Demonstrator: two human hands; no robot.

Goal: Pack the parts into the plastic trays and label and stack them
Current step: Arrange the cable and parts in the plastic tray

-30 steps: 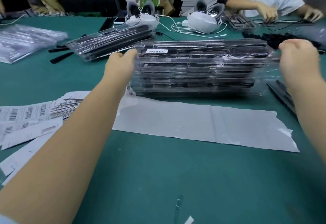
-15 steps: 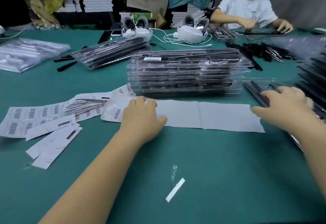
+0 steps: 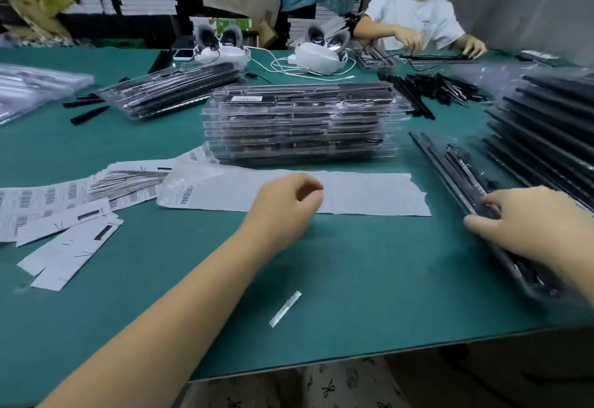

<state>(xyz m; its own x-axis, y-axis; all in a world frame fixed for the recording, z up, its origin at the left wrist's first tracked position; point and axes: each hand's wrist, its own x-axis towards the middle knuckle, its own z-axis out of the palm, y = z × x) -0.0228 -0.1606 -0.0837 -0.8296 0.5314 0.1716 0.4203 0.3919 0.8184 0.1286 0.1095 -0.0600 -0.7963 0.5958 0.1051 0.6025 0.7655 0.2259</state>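
Two hands: left hand (image 3: pixel 283 211) loosely curled, empty, over barcode label sheet (image 3: pixel 353 193); right hand (image 3: pixel 533 224) gripping filled tray (image 3: pixel 456 169); print unreadable.

right hand (image 3: pixel 543 224) hiding tray (image 3: pixel 466 182) edge, right stack (image 3: pixel 553 124) blurred, cropped

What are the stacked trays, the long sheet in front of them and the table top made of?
Stacked trays: clear thin plastic, glossy; dark parts show through. Long sheet: looks like matte grey-white paper or label backing; torn right edge. Table top: matte green mat, probably rubber or vinyl.
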